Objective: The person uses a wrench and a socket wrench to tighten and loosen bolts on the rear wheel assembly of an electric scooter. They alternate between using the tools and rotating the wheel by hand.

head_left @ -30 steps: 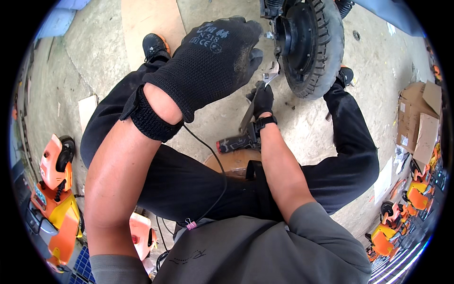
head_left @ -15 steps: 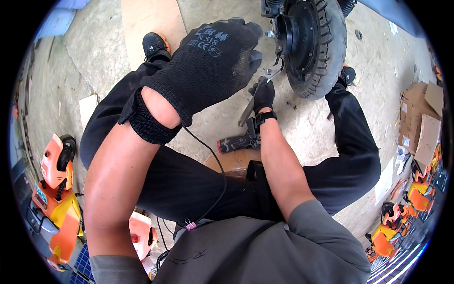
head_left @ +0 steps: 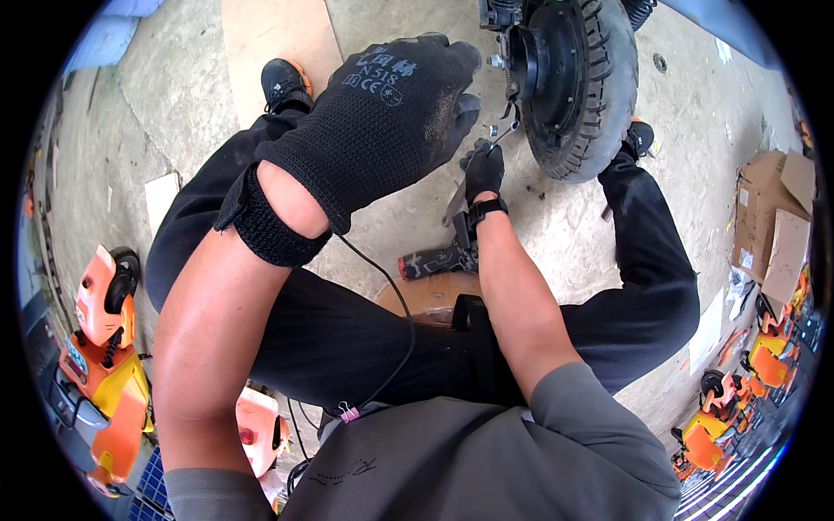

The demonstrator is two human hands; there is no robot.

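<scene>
A black wheel (head_left: 599, 95) with a knobby tyre stands at the upper right, its hub (head_left: 546, 74) facing my hands. My left hand (head_left: 400, 108), in a black glove, is raised large in front of the view, left of the hub's axle bolt (head_left: 495, 62). Its fingers are curled, and whatever they grip is hidden. Lower down, my gloved right hand (head_left: 483, 167) is closed around a slim silver wrench (head_left: 506, 134). The wrench's far end meets the small lever and rod hanging below the hub.
Between my legs lie a dark power tool (head_left: 434, 261) with a red end and a piece of cardboard (head_left: 426, 297). A cardboard box (head_left: 763, 217) stands at the right. Orange and yellow scooters (head_left: 113, 347) line both sides. A flat board (head_left: 278, 35) lies at the upper left.
My right hand and the wrench have shifted slightly, and the wrench has turned a little. My left hand and the wheel have hardly moved.
</scene>
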